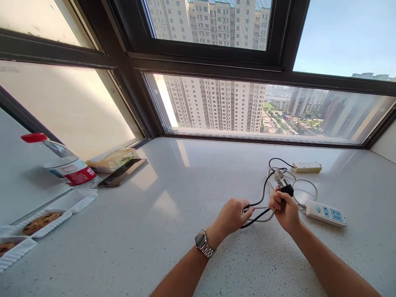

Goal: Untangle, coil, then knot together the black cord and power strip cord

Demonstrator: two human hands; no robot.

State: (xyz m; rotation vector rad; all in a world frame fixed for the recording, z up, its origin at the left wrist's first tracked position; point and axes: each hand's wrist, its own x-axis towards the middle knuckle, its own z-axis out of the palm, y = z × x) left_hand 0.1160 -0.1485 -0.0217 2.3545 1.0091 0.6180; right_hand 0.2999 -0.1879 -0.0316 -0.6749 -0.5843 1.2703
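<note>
Left hand (233,215): closed round the black cable (261,197) and white cable (305,181), pinched together to keep the loops gathered
Right hand (284,208): gripping the black plug (287,190), a grey plug (279,176) sticking up just beyond
Cables: bundled between both hands, low over the speckled sill (173,206)
Power strip (325,213): flat just right of the right hand, white lead running back into the bundle
Left edge: bottle (63,161), phone (123,172), cookie tray (46,220), well apart
</note>
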